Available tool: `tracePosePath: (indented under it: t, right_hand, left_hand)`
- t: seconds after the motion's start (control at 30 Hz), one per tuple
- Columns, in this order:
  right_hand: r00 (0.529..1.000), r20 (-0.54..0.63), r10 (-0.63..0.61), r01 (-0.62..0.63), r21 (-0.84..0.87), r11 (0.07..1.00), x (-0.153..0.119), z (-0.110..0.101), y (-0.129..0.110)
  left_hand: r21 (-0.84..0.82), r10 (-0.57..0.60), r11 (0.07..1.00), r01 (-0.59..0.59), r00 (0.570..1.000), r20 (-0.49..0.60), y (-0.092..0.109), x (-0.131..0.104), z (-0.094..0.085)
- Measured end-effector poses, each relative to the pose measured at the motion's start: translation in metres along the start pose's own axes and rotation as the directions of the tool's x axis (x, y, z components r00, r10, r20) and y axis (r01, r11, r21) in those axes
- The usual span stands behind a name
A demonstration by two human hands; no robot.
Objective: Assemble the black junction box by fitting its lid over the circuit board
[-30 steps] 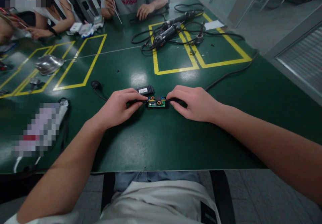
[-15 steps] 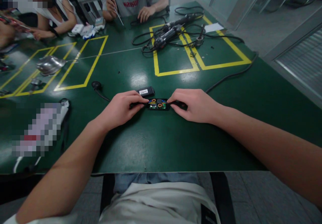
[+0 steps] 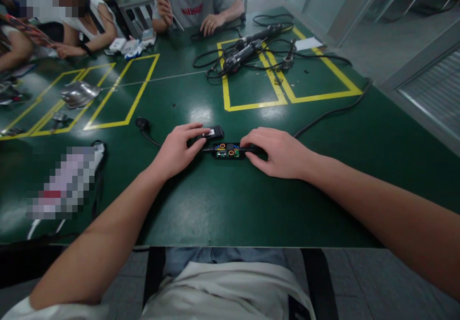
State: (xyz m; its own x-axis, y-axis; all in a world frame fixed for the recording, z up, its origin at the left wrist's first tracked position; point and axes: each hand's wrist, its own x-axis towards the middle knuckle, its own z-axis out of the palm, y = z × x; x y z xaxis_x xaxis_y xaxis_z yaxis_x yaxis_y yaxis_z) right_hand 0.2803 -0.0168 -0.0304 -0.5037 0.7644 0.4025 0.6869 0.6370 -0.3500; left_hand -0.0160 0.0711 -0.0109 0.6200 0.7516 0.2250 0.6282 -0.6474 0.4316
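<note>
A small black plastic housing [image 3: 229,157] lies open on the green table, showing a circuit board with copper-wound coils and thin wires. Cables leave both of its ends. At its right end, my right hand [image 3: 278,151] has thumb and fingers closed around the black cable [image 3: 319,118]. My left hand [image 3: 179,148] is off the left cable, its thumb and fingers apart. Its fingertips reach onto the black ribbed cover [image 3: 217,132] with a white label, just behind the housing; whether they press on it I cannot tell. A black plug [image 3: 143,124] lies left of that hand.
Black corded electric screwdrivers [image 3: 242,54] and coiled cables lie across yellow-taped rectangles at the back. A shiny metal piece [image 3: 79,95] and a pixelated object [image 3: 64,181] are on the left. Across the table a person [image 3: 196,8] holds a thin tool; another person sits at the left.
My left hand has let go of the cable at the housing's left end and moved up and back to the labelled cover. My right hand keeps its hold; the view has shifted slightly.
</note>
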Motion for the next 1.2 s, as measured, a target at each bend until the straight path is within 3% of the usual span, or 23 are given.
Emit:
tracePosePath:
  t: [0.23,0.5,0.77,1.03,1.2]
  right_hand:
    - [0.999,0.015,0.049,-0.049,0.006,0.999,0.001,-0.001,0.001]
    - [0.990,-0.019,0.139,-0.139,0.009,0.990,0.001,0.002,0.004]
    - [0.991,-0.012,0.133,-0.133,0.026,0.991,0.001,0.001,0.006]
    - [0.991,-0.001,0.131,-0.131,0.030,0.991,0.001,0.000,0.005]
    - [0.988,0.007,0.154,-0.154,0.049,0.987,0.001,0.000,0.005]
  left_hand:
    - [0.080,-0.058,0.995,0.059,0.998,-0.021,-0.005,0.002,-0.003]
    - [0.002,0.156,0.988,-0.156,0.982,-0.110,0.015,-0.007,-0.007]
    - [-0.049,0.358,0.934,-0.354,0.927,0.110,0.022,-0.009,0.001]
    - [-0.065,0.298,0.954,-0.294,0.951,0.077,0.024,-0.009,0.003]
    - [-0.016,0.068,0.997,-0.070,0.993,-0.092,0.015,-0.005,0.002]
